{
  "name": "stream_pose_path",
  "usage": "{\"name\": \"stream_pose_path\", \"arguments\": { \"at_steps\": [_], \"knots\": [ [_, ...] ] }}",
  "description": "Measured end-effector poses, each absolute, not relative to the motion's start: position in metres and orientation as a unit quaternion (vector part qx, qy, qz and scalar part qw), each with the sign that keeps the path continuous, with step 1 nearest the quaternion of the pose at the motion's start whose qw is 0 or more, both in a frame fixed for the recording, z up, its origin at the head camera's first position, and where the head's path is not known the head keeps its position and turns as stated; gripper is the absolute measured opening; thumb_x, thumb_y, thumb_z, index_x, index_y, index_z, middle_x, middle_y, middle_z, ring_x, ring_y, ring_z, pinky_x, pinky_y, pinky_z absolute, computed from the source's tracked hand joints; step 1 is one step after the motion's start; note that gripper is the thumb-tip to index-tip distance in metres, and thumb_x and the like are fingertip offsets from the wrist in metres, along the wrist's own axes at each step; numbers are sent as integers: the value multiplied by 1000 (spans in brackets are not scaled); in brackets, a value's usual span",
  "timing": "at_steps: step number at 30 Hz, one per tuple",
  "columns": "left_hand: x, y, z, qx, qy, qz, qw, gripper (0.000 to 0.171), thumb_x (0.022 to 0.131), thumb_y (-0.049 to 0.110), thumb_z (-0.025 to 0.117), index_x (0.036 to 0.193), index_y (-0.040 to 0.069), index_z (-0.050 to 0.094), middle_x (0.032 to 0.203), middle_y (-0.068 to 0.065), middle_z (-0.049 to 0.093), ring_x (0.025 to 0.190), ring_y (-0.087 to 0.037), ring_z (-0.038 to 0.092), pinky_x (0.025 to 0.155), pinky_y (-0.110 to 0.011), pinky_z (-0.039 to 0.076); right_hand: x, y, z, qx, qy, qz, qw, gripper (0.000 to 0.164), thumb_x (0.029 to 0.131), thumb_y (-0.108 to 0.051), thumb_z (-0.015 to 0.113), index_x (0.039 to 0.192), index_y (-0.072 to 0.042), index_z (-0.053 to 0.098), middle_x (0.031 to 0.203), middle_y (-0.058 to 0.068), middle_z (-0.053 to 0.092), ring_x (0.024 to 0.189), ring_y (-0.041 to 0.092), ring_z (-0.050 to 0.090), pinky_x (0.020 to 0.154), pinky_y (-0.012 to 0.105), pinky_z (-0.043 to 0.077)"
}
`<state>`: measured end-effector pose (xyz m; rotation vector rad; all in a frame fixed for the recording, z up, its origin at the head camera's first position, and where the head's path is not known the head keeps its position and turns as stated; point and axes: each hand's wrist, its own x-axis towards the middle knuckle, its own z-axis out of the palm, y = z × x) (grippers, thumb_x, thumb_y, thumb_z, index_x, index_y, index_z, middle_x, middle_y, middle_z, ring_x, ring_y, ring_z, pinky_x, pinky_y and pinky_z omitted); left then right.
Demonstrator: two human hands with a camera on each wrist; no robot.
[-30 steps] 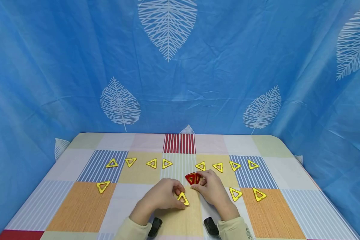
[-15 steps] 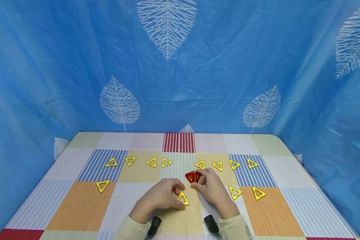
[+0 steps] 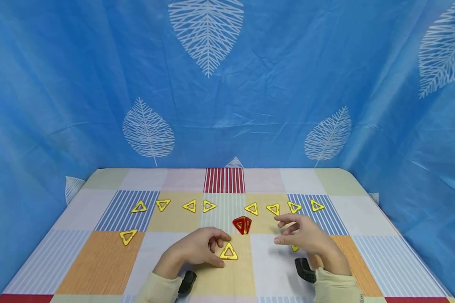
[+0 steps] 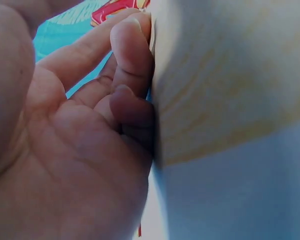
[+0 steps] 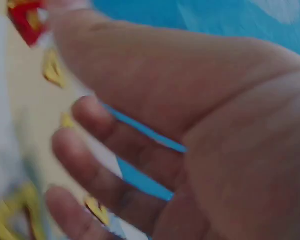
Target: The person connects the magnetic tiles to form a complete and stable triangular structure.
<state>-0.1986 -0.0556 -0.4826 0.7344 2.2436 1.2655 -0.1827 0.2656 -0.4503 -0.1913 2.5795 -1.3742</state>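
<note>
In the head view a yellow triangular tile (image 3: 229,257) with an open middle lies on the tabletop. My left hand (image 3: 195,249) rests on the table just left of it, thumb and forefinger spread apart from the tile, the other fingers loosely bent. Just beyond sits a small red piece (image 3: 239,225) of joined triangles, raised off the cloth; neither hand touches it. My right hand (image 3: 307,235) hovers to its right with fingers loose and nothing held. That hand mostly hides a yellow triangle (image 3: 295,248). The right wrist view is blurred; bent fingers (image 4: 132,50) show in the left wrist view.
Several yellow triangles stand in a row across the table, such as one at left (image 3: 139,206) and one at right (image 3: 317,205). Another triangle (image 3: 127,237) lies nearer on the left. A blue leaf-patterned curtain (image 3: 227,126) rises behind the patchwork tablecloth (image 3: 174,261).
My right hand has let go of the red piece and moved right. My left thumb and forefinger have come away from the yellow triangle, which stays almost in place.
</note>
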Motion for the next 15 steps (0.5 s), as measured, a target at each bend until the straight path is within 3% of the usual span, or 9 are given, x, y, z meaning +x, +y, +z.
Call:
{"name": "stream_pose_path", "arguments": {
  "at_steps": [8, 15],
  "knots": [
    [-199, -56, -480, 298, 817, 439, 227, 53, 76, 9, 89, 124, 3, 67, 94, 0, 54, 74, -13, 47, 68, -26, 42, -173, 310, -452, -53, 873, -463, 142, 58, 74, 0, 87, 126, 9, 63, 108, 12, 64, 88, 24, 59, 66, 34, 55],
    [-196, -53, -476, 292, 821, 432, 234, 49, 80, 7, 86, 125, 4, 66, 93, -2, 53, 75, -16, 46, 69, -28, 40, -173, 315, -459, -24, 878, -455, 145, 53, 71, 10, 84, 120, 11, 65, 104, 11, 65, 87, 25, 55, 68, 33, 54]
  ]
}}
